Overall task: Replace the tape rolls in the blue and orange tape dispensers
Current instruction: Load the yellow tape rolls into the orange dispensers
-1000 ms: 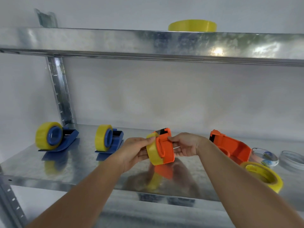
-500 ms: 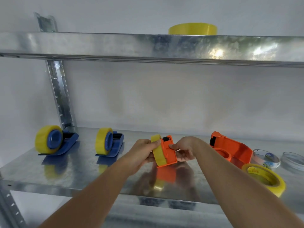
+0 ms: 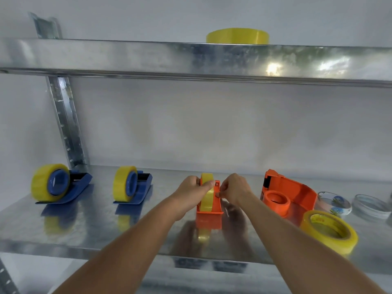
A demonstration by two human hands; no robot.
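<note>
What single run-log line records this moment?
step: seating loaded orange dispenser on shelf | left hand: gripping yellow roll | right hand: pinching beside dispenser | empty orange dispenser: pending

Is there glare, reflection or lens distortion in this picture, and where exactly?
Head view: bright glare patches sit on the front edge of the upper shelf; the lower shelf acts like a mirror, reflecting the blue dispensers, the orange dispenser and both forearms; the wide-angle lens bends the shelf edges; the clear rolls at far right look soft.
</note>
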